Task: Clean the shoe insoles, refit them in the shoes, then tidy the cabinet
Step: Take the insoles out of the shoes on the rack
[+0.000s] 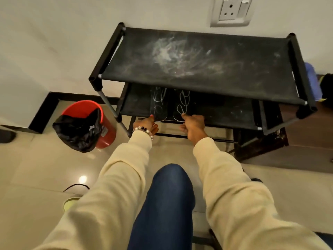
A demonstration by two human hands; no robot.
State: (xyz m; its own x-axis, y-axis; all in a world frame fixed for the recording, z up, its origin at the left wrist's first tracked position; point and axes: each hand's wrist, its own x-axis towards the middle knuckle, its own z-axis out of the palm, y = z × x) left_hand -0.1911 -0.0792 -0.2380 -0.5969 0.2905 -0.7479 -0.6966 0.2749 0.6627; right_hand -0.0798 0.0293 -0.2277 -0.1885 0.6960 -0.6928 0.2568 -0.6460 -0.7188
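Down at the second tier of the black fabric shoe rack (198, 56), both hands reach for a pair of black shoes with white laces; the left hand (146, 124) has its fingers curled loosely, a fingertip with a painted nail touching the heel edge of the left shoe (159, 105), though whether it truly grips the heel cannot be told from this angle; the right hand (192, 124) is half closed, its index finger and thumb at the heel of the right shoe (182, 104), seemingly pinching the rim, the remaining fingers tucked under; a beaded bracelet (144, 130) sits on the left wrist, and cream sleeves cover both arms.

Both shoes lie side by side on the shelf, just apart, long axes running front to back, toes pointing in toward the wall under the top tier, heels at the front edge next to the hands; their insoles are not visible.

No writing can be read; a small label on the red bucket (100, 121) is too blurred to make out; the bucket stands left of the rack, lined with a black bag (79, 130); the top tier carries whitish dusty scuffs; a wall socket (232, 10) sits above the rack.
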